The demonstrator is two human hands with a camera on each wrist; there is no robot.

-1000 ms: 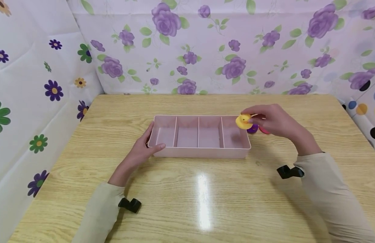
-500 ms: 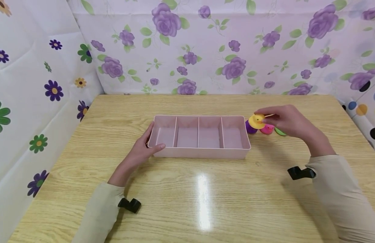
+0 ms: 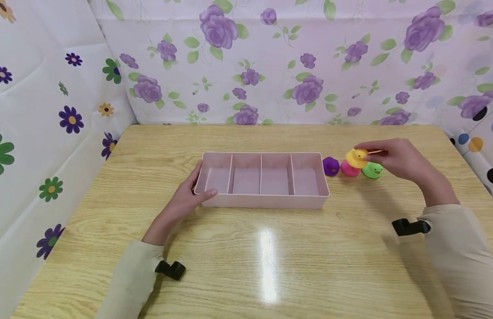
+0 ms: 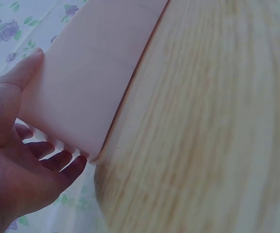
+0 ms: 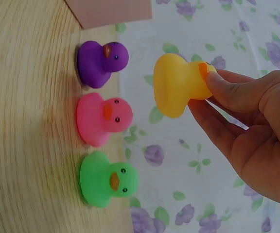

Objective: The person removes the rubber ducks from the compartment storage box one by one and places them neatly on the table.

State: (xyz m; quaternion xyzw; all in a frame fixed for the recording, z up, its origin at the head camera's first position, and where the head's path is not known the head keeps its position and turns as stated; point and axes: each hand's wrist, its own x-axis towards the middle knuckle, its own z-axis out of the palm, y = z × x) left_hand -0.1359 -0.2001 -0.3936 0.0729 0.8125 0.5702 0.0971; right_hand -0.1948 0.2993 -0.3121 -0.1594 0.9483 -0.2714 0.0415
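Observation:
A yellow rubber duck point(image 5: 173, 87) is pinched by its head between the thumb and fingers of my right hand point(image 3: 404, 159), held up off the table. In the head view it overlaps a pink rubber duck point(image 3: 350, 168). A purple rubber duck point(image 5: 98, 63) and a green rubber duck point(image 5: 106, 178) stand on either side of the pink one, all three in a row on the table. My left hand point(image 3: 185, 197) grips the left end of a pink tray point(image 3: 262, 201) with four-sided compartments, thumb over the front rim, fingers at the end wall point(image 4: 57, 136).
The wooden table point(image 3: 230, 257) carries the tray at its middle, with the purple duck close by the tray's right end. A floral cloth point(image 3: 278, 57) hangs behind the table, and another patterned cloth point(image 3: 43, 146) on the left.
My right hand has moved to the right with the yellow duck, from over the tray's right compartment to above the pink duck. The ducks in the row have come into view; my left hand stays put.

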